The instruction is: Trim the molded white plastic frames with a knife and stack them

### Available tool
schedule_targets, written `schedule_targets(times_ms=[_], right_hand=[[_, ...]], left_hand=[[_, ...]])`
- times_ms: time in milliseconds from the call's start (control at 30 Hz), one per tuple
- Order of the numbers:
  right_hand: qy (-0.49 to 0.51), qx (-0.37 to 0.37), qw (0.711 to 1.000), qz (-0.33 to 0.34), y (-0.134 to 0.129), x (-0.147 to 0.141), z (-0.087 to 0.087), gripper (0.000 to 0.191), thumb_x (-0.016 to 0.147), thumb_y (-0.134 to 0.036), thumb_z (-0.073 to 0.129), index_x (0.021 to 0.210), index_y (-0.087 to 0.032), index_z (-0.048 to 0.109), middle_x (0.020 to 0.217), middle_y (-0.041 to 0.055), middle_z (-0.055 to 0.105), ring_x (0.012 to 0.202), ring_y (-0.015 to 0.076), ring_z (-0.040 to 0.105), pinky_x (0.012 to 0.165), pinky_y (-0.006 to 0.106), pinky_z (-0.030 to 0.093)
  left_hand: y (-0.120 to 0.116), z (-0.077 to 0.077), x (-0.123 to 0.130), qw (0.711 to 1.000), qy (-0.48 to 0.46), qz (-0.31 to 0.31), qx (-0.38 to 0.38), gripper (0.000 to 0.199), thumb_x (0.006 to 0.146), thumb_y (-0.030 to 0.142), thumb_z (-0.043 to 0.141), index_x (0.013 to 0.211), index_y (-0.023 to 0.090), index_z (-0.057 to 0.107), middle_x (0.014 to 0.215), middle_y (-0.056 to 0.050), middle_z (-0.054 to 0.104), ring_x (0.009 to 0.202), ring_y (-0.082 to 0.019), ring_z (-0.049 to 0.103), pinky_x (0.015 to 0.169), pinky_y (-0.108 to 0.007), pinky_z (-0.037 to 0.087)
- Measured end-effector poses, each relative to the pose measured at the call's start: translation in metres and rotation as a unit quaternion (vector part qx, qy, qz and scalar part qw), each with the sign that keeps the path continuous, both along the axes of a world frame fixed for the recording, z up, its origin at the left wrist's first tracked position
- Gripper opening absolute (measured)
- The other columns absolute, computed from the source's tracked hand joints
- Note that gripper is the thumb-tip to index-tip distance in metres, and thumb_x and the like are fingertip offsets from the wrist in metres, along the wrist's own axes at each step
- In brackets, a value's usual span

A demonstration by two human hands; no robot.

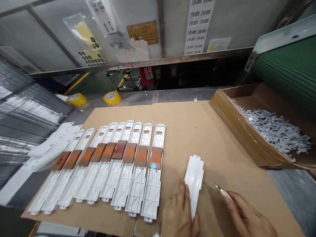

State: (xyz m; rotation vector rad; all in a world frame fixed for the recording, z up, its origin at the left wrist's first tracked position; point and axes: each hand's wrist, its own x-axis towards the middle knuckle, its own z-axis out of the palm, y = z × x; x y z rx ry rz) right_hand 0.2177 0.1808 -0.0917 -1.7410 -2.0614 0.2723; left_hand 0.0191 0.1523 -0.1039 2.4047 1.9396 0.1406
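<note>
My left hand (179, 214) rests on the cardboard sheet (197, 131) and grips the near end of a long white plastic strip (194, 179) that lies face down. My right hand (249, 217) holds a small metal-tipped tool (222, 191), its tip pointing at the strip from the right. To the left lies a row of several white plastic strips (118, 168), side by side, each with an orange-brown patch across its middle. The rightmost strip carries a small blue dot (153, 166).
An open cardboard box (237, 128) with several small grey-white parts (276, 130) stands at the right. Two yellow tape rolls (112, 97) sit beyond the sheet. More white strips (49, 146) are piled at the left edge. A green machine surface (291, 65) rises at far right.
</note>
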Motion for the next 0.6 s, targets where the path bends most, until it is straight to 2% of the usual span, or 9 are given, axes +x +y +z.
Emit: schedule_targets(times_ms=[67,167,333,600], right_hand=[[-0.042,0.024,0.997,0.053,0.009,-0.020,0.001,0.028,0.095,-0.045,0.033,0.094,-0.028,0.055,0.078,-0.0084,0.067,0.064,0.0095,0.066,0.048,0.017,0.047],[-0.103,0.040,0.990,0.093,0.019,-0.037,0.001,0.033,0.096,-0.046,0.027,0.091,-0.028,0.055,0.075,-0.0069,0.065,0.063,0.0116,0.065,0.045,0.023,0.046],[-0.136,0.041,0.983,0.113,0.026,-0.045,0.001,0.039,0.097,-0.045,0.022,0.089,-0.027,0.055,0.070,-0.0058,0.063,0.059,0.0116,0.063,0.042,0.024,0.044],[-0.136,0.026,0.984,0.114,0.030,-0.051,-0.002,0.040,0.097,-0.045,0.023,0.082,-0.026,0.055,0.063,-0.0056,0.058,0.054,0.0116,0.061,0.040,0.025,0.040]], left_hand=[[-0.005,-0.006,0.004,0.999,0.011,0.032,-0.014,0.071,0.058,0.020,0.061,0.128,0.009,0.049,0.134,-0.010,0.049,0.089,-0.028,0.057,0.059,-0.036,0.056],[-0.006,-0.008,0.011,0.998,0.012,0.060,-0.028,0.074,0.054,0.022,0.068,0.126,0.011,0.052,0.128,-0.009,0.055,0.089,-0.030,0.054,0.050,-0.035,0.056],[-0.004,-0.010,0.012,0.998,0.003,0.054,-0.014,0.077,0.048,0.026,0.077,0.121,0.010,0.056,0.121,-0.011,0.060,0.085,-0.028,0.051,0.057,-0.038,0.057],[-0.003,-0.012,0.011,0.998,-0.018,0.054,-0.006,0.079,0.046,0.033,0.081,0.118,0.009,0.058,0.114,-0.011,0.063,0.084,-0.027,0.049,0.055,-0.036,0.055]])
